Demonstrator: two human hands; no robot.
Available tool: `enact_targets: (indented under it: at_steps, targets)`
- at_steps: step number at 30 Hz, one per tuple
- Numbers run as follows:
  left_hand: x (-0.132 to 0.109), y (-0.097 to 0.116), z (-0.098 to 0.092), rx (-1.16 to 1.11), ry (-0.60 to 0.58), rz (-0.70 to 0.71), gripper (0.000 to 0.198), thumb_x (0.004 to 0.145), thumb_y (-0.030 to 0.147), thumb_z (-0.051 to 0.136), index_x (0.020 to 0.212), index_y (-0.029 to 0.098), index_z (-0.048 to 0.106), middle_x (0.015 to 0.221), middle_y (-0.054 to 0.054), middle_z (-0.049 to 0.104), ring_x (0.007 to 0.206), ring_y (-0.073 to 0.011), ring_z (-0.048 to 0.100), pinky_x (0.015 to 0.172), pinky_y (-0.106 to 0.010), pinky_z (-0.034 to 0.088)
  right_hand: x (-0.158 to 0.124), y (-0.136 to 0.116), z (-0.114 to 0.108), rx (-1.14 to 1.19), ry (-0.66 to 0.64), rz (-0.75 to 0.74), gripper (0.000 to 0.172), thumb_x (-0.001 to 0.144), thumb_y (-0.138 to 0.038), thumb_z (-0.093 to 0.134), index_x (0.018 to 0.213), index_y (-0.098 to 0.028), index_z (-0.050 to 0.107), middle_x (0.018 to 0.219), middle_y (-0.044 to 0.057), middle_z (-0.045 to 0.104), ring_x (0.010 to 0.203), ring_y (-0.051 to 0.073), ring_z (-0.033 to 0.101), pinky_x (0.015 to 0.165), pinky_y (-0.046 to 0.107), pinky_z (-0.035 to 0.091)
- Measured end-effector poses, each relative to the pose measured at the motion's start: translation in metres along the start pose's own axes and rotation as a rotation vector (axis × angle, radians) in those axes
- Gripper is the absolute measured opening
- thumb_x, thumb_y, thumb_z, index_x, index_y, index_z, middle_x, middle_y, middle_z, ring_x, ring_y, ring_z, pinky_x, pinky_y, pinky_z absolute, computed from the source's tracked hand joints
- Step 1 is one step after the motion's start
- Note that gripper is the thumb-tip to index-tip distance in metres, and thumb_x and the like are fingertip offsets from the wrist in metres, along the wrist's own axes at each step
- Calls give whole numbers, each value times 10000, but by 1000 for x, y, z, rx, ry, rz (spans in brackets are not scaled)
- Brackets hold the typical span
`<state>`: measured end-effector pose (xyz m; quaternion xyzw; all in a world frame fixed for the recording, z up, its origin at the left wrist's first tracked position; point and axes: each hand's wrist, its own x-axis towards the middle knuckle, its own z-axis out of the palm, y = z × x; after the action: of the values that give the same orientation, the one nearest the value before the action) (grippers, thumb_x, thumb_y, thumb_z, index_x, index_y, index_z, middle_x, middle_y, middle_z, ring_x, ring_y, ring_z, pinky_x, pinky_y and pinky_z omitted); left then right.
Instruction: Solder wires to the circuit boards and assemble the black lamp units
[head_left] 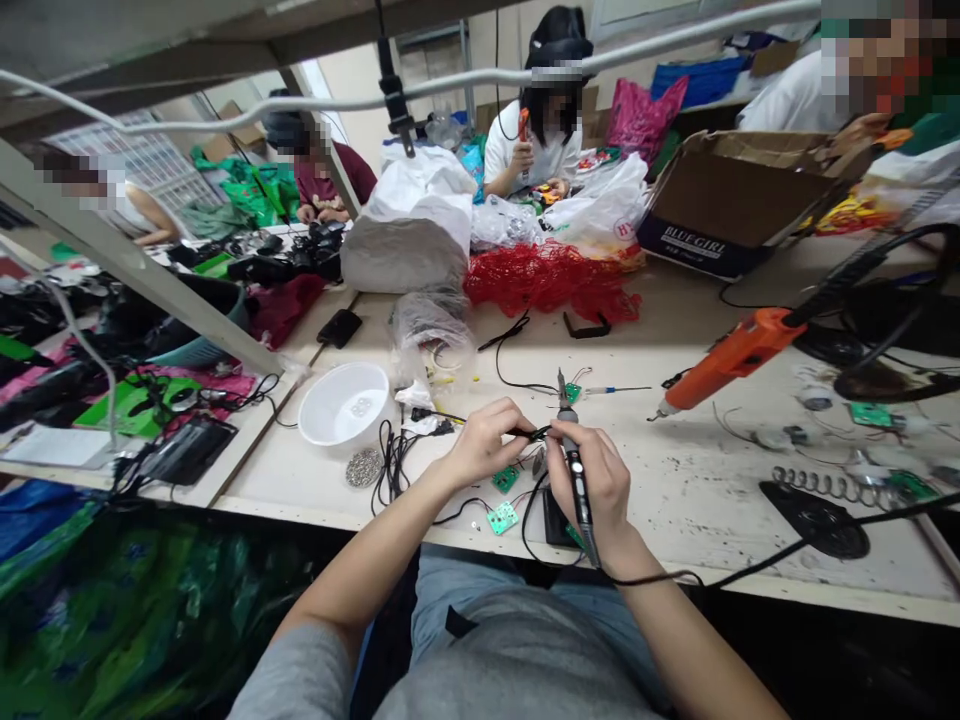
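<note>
My left hand (pixel 491 438) pinches a thin black cable (pixel 534 434) over the front of the white table. Its fingertips nearly meet those of my right hand (pixel 596 475), which holds a soldering iron (pixel 577 485) with the metal tip pointing up and away. Beneath my hands lie green circuit boards (pixel 502 517), one of them (pixel 505 479) partly under the left wrist's side. Black cord (pixel 394 460) is bundled left of my left hand. Past the iron's tip rests a small green board (pixel 573 393) with thin wires.
A white bowl (pixel 345 405) and a pile of small metal parts (pixel 364 467) are at the left. An orange electric screwdriver (pixel 731 360) hangs at the right, near a coiled spring stand (pixel 825 487). Red netting (pixel 551 282) and a carton (pixel 742 200) lie behind; several people sit beyond.
</note>
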<state>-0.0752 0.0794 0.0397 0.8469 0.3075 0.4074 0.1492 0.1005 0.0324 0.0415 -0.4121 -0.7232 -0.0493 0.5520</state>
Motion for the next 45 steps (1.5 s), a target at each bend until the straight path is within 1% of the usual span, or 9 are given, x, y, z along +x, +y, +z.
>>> enact_targets:
  at_steps: [9, 12, 16, 23, 29, 36, 39, 42, 45]
  targets:
    - [3, 2, -6, -63, -109, -108, 86, 923, 162, 609, 920, 175, 694, 871, -51, 683, 823, -171, 662, 742, -280, 525, 1, 11, -12, -8, -11, -3, 293, 892, -89, 701, 1147, -194, 603, 908, 63, 717, 826, 215, 668, 757, 342, 564]
    - [4, 5, -12, -126, -121, -86, 113, 950, 257, 645, 956, 162, 705, 877, -67, 707, 836, -178, 680, 759, -287, 538, -3, 19, -17, 36, -76, 84, 291, 917, -142, 700, 1181, -204, 593, 985, 63, 735, 892, 210, 703, 818, 344, 579]
    - [1, 13, -15, -190, -118, -93, 257, 898, 389, 736, 1006, 157, 707, 918, -87, 749, 852, -189, 707, 777, -297, 560, -8, 21, -17, 145, -94, 199, 256, 937, -146, 675, 1168, -218, 591, 947, 29, 739, 867, 181, 733, 813, 313, 599]
    - [-5, 16, -6, -131, -57, -109, 85, 882, 242, 674, 878, 163, 705, 819, -63, 750, 741, -162, 702, 690, -264, 549, 1, 11, -15, 95, -68, -57, 263, 909, -41, 644, 1099, -215, 590, 844, 27, 691, 728, 180, 659, 681, 328, 559]
    - [-5, 15, -2, -100, -78, -194, 56, 814, 220, 673, 821, 177, 708, 773, -39, 734, 687, -151, 674, 680, -262, 541, -2, 9, -13, 99, -90, -51, 240, 927, -58, 626, 1102, -217, 583, 822, 21, 671, 713, 172, 640, 658, 314, 545]
    - [-5, 12, 1, -35, -94, -102, 130, 859, 194, 618, 940, 184, 718, 840, -53, 733, 772, -176, 673, 726, -299, 532, -4, 10, -6, 119, -82, -27, 238, 923, -58, 630, 1101, -209, 587, 863, 31, 676, 734, 170, 642, 690, 304, 557]
    - [-12, 19, -2, 161, 8, -129, 181, 919, 319, 645, 1045, 198, 690, 977, -92, 720, 922, -229, 655, 829, -377, 516, -6, 13, -3, 116, -23, 55, 249, 920, -86, 657, 1124, -213, 591, 913, 35, 703, 788, 176, 692, 739, 305, 580]
    - [-26, 28, -2, 290, 184, -213, 188, 922, 385, 655, 958, 201, 651, 949, -90, 688, 935, -242, 625, 850, -401, 484, -11, 14, -1, 144, -28, 108, 243, 927, -108, 657, 1133, -218, 590, 918, 32, 711, 812, 176, 717, 753, 301, 591]
    - [-38, 31, 3, 259, 182, -253, 158, 946, 352, 614, 872, 212, 624, 1039, -91, 697, 1011, -243, 627, 913, -421, 461, -16, 13, 1, 164, -56, 127, 227, 938, -125, 652, 1133, -219, 583, 910, 31, 708, 810, 172, 719, 749, 298, 597]
